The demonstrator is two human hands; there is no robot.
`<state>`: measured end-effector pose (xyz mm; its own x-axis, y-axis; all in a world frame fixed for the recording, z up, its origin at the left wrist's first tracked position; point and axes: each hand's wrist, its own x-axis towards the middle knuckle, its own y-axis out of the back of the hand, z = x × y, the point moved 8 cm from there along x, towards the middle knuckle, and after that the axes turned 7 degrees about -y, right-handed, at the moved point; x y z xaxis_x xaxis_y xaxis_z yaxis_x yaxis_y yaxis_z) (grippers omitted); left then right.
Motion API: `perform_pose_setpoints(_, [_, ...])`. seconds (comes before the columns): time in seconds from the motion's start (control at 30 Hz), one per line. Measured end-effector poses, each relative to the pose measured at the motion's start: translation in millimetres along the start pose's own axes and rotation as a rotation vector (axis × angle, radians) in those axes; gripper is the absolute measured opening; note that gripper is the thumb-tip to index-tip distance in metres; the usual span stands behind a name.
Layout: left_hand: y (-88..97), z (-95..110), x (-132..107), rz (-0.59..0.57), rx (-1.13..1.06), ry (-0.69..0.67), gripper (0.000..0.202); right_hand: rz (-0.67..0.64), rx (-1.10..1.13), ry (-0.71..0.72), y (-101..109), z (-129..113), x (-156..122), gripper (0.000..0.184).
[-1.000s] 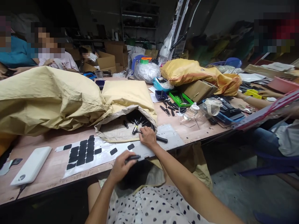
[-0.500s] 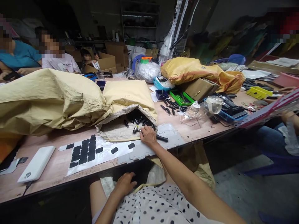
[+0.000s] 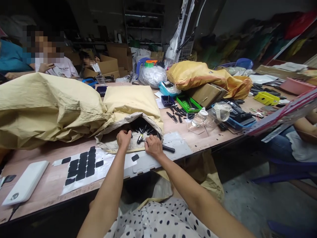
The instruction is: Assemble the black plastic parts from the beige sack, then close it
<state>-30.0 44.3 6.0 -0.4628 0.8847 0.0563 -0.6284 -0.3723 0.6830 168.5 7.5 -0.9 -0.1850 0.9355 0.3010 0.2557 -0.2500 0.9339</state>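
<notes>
An open cream sack (image 3: 133, 99) lies on the table in front of me, several small black parts (image 3: 145, 127) showing in its mouth. My left hand (image 3: 123, 138) reaches into the left side of that mouth, fingertips pinched on a small black part that they mostly hide. At the sack's lower lip, my right hand (image 3: 154, 146) is closed around a small hammer (image 3: 168, 149). Its head, with a yellow band, points left, and its black handle sticks out to the right. Left of the hands, black rounded pads (image 3: 86, 163) stick to a white backing sheet.
A white power bank (image 3: 27, 181) with a cable lies at the left front. Another full sack (image 3: 49, 109) bulges at left. Farther right are a green tray (image 3: 189, 104), clear jars (image 3: 203, 115) and a blue tray of black parts (image 3: 241, 119). Co-workers sit across the table and at right.
My left hand has risen from my lap to the sack's mouth and pinched a black part. My right hand keeps its grip on the hammer. The view has shifted slightly.
</notes>
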Motion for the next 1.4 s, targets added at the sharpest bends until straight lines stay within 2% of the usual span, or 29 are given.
perform_pose_setpoints(0.13, [-15.1,0.7,12.9,-0.074,0.179,0.07,0.026,0.005,0.002,0.001,-1.1,0.7,0.3,0.015])
perform_pose_setpoints(0.23, [-12.3,2.0,9.4,-0.096,0.186,0.015,0.019,-0.009,-0.001,-0.003,-1.9,1.4,0.7,0.017])
perform_pose_setpoints(0.33, [-2.4,1.3,-8.0,-0.125,0.111,-0.194,0.018,-0.027,-0.007,-0.011,-2.1,1.8,0.7,0.018])
perform_pose_setpoints(0.43, [4.4,-6.4,-40.3,-0.192,0.078,-0.433,0.016,-0.04,-0.009,-0.021,-0.7,2.0,0.5,0.019])
perform_pose_setpoints(0.53, [4.9,-18.8,-67.0,-0.242,0.095,-0.539,0.016,-0.044,-0.008,-0.02,2.8,1.9,1.0,0.022])
perform_pose_setpoints(0.6, [3.2,-22.9,-74.4,-0.255,0.097,-0.554,0.017,-0.057,-0.005,-0.015,5.3,1.9,1.7,0.024])
perform_pose_setpoints(0.73, [-0.5,-21.9,-72.2,-0.267,0.086,-0.53,0.014,-0.102,0.022,-0.015,11.7,1.1,0.8,0.026])
perform_pose_setpoints(0.9, [-1.5,-20.3,-70.1,-0.251,0.091,-0.516,0.012,-0.072,0.192,0.012,26.3,-9.4,-10.8,0.03])
perform_pose_setpoints(1.03, [-2.0,-23.0,-70.6,-0.235,0.063,-0.5,0.011,-0.057,0.301,0.023,28.5,-17.6,-21.7,0.031])
perform_pose_setpoints(1.23, [-3.7,-25.1,-68.6,-0.217,0.052,-0.502,0.011,-0.119,0.254,0.008,16.6,-18.8,-29.9,0.027])
perform_pose_setpoints(1.4, [-5.2,-26.0,-67.6,-0.208,0.048,-0.526,0.012,-0.076,0.255,0.028,24.5,-26.6,-29.0,0.028])
